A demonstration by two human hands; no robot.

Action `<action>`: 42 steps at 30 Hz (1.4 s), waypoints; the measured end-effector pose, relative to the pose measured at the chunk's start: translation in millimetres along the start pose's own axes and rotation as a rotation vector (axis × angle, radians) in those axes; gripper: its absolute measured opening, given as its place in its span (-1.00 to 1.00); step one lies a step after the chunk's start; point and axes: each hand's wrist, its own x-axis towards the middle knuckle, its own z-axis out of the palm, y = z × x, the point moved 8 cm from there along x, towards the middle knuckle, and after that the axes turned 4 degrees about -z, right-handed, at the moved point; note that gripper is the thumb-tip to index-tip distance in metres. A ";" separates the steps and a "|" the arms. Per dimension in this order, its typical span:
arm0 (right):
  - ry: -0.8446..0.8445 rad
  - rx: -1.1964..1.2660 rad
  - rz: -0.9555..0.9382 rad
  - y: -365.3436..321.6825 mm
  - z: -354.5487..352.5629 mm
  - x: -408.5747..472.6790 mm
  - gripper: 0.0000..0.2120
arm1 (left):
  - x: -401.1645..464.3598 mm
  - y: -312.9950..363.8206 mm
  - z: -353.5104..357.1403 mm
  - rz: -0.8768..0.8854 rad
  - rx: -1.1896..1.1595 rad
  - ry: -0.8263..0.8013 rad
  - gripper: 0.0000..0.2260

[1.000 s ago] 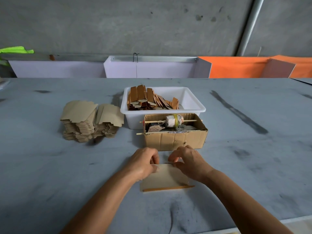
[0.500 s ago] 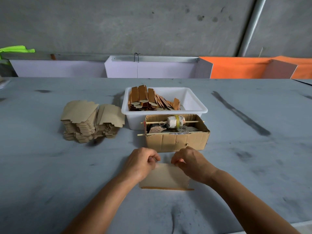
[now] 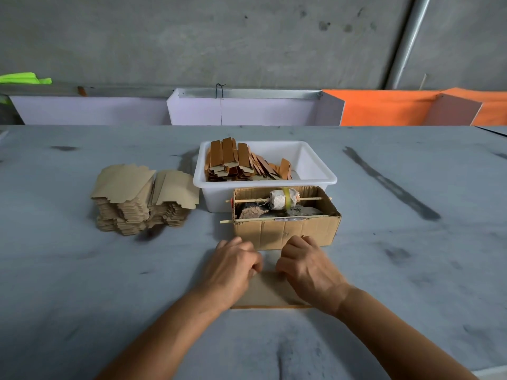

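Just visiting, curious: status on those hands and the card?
Left hand, right hand grip cardboard sheet at far edge. Sheet flat on table. Cardboard box just beyond knuckles.

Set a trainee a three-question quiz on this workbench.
1. True or false: the white tub stands behind the cardboard box.
2. What do the left hand and right hand hold down? A: a flat card piece. B: scissors. C: a roll of tape.
3. Fill in: the stack of card blanks lies to the ___ of the tub.
Key: 1 true; 2 A; 3 left.
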 end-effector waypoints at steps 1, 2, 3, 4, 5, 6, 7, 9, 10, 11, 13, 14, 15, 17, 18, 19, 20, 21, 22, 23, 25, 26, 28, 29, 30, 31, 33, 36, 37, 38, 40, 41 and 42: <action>-0.015 -0.017 -0.013 -1.0 0.4 0.1 -0.85 | 0.5 1.2 0.7 0.022 0.040 -0.005 -0.84; -0.026 -0.026 -0.018 -1.1 0.9 0.0 -0.85 | 0.9 2.9 0.7 0.035 0.083 -0.015 -0.82; -0.035 -0.037 -0.023 -1.4 0.6 0.4 -0.85 | 0.0 7.0 -1.8 0.058 0.125 -0.022 -0.80; -0.040 -0.051 -0.028 -2.1 0.3 0.7 -0.84 | -1.2 13.4 -5.2 0.102 0.177 -0.014 -0.80; -0.042 -0.058 -0.037 -3.0 0.2 1.0 -0.83 | -1.8 20.0 -9.3 0.144 0.220 0.000 -0.84; -0.040 -0.065 -0.047 -4.1 -0.1 1.3 -0.83 | -2.9 23.9 -12.4 0.168 0.235 0.004 -0.90; -0.045 -0.070 -0.050 -4.8 -0.2 1.2 -0.82 | -4.5 28.7 -13.9 0.204 0.286 -0.018 -0.96; -0.061 -0.071 -0.035 -4.8 0.7 0.2 -0.83 | -8.6 31.7 -9.7 0.224 0.394 -0.065 -0.92; -0.068 -0.069 -0.023 -4.4 1.2 -0.4 -0.84 | -10.4 30.8 -5.2 0.227 0.418 -0.082 -0.89; -0.080 -0.069 -0.009 -4.3 1.9 -1.0 -0.86 | -11.2 32.1 -4.1 0.223 0.425 -0.109 -0.87; -0.156 -0.063 0.026 -4.7 8.2 -3.8 -0.87 | -13.5 36.2 -6.3 0.215 0.407 -0.117 -0.89; -0.193 -0.062 0.051 -3.4 13.9 -6.2 -0.80 | -14.2 36.4 -9.3 0.196 0.368 -0.106 -0.94; -0.188 -0.058 0.071 -2.6 16.2 -8.7 -0.72 | -13.3 29.1 -4.1 0.143 0.331 -0.124 -0.87; -0.179 -0.034 0.141 -0.8 16.7 -12.5 -0.65 | -15.8 19.2 2.6 0.080 0.287 -0.132 -0.69; -0.167 -0.023 0.181 0.0 15.2 -13.1 -0.64 | -16.3 17.6 2.9 0.060 0.274 -0.126 -0.65; -0.153 -0.017 0.210 0.3 14.1 -13.3 -0.64 | -17.1 18.1 2.3 0.048 0.266 -0.106 -0.63; -0.147 -0.016 0.229 -0.5 13.0 -12.8 -0.65 | -18.7 18.2 3.1 0.031 0.251 -0.101 -0.64; -0.142 -0.015 0.237 -2.1 12.3 -12.0 -0.66 | -19.4 19.2 3.1 0.016 0.238 -0.103 -0.67; -0.149 -0.020 0.241 -3.7 13.3 -11.7 -0.67 | -20.1 20.6 2.6 0.002 0.240 -0.115 -0.71; -0.154 -0.026 0.241 -4.9 15.1 -11.4 -0.68 | -20.0 21.1 3.8 -0.005 0.249 -0.118 -0.72; -0.155 -0.032 0.239 -7.7 16.7 -13.0 -0.68 | -19.9 19.5 6.4 -0.018 0.265 -0.126 -0.71; -0.152 -0.028 0.237 -7.6 17.2 -13.7 -0.68 | -20.5 17.7 6.4 -0.026 0.268 -0.123 -0.71; -0.148 -0.001 0.251 -4.8 17.7 -16.7 -0.67 | -22.0 14.6 6.4 -0.020 0.277 -0.104 -0.69; -0.142 0.016 0.254 -2.8 17.9 -18.2 -0.66 | -23.1 13.5 5.5 -0.012 0.274 -0.090 -0.68; -0.135 0.028 0.248 -1.0 19.1 -19.7 -0.65 | -24.3 11.9 3.9 -0.015 0.261 -0.076 -0.68; -0.121 0.040 0.240 0.1 19.2 -20.3 -0.64 | -25.2 9.4 3.5 -0.024 0.239 -0.066 -0.67; -0.085 0.071 0.243 0.8 13.3 -21.3 -0.63 | -27.2 5.8 3.9 -0.040 0.199 -0.060 -0.65; 0.002 0.132 0.284 5.1 2.8 -27.2 -0.72 | -29.8 3.2 3.2 -0.045 0.153 -0.031 -0.63; 0.019 0.142 0.290 5.7 1.8 -29.4 -0.74 | -30.9 1.9 2.9 -0.051 0.126 -0.026 -0.62; 0.029 0.158 0.305 6.6 1.2 -31.2 -0.76 | -32.3 0.5 2.4 -0.056 0.104 -0.020 -0.60; 0.043 0.182 0.336 8.7 -2.5 -33.9 -0.80 | -34.5 -1.2 -3.8 -0.052 0.062 0.036 -0.56; 0.046 0.174 0.342 8.4 -2.8 -34.2 -0.81 | -35.4 -1.6 -7.7 -0.052 0.060 0.066 -0.56; 0.030 0.165 0.354 8.7 -0.9 -34.1 -0.78 | -36.8 -2.7 -10.0 -0.056 0.055 0.080 -0.57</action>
